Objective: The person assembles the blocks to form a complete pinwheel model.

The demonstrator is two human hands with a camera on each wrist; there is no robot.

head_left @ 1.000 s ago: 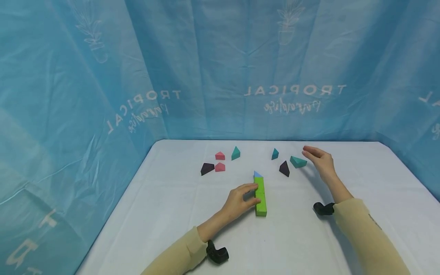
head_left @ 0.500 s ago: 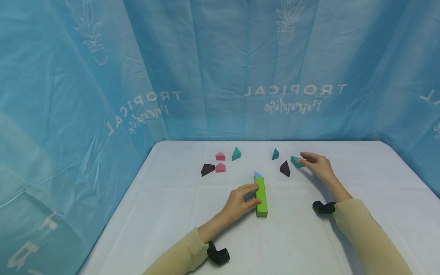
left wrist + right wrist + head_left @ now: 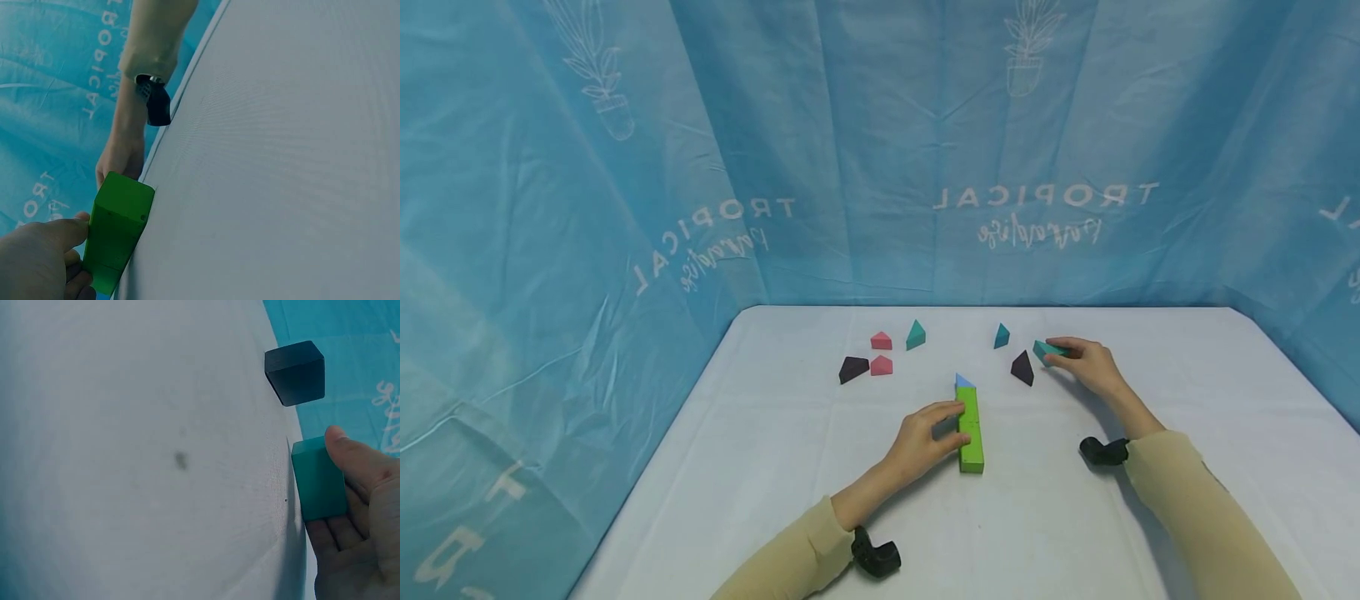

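Observation:
Two green blocks (image 3: 970,429) lie end to end in a row, with a small light-blue triangular block (image 3: 963,381) at the far end. My left hand (image 3: 921,442) touches the row's left side, its thumb on the nearer green block and its fingers on the farther one, with a gap between thumb and fingers. In the left wrist view the green row (image 3: 119,219) stands beside the fingertips. My right hand (image 3: 1093,367) pinches a teal block (image 3: 320,478) between thumb and fingers. A dark block (image 3: 297,374) stands close by, apart from it.
At the back left lie two pink blocks (image 3: 882,365), a black block (image 3: 853,369) and a green-teal triangular block (image 3: 915,335). A darker teal block (image 3: 1002,336) sits back right of the row. Blue curtains (image 3: 880,167) enclose the white table (image 3: 760,467).
My right hand has moved left and down to the teal block, and its thumb and fingers have closed on it. The left hand and green row have stayed in place.

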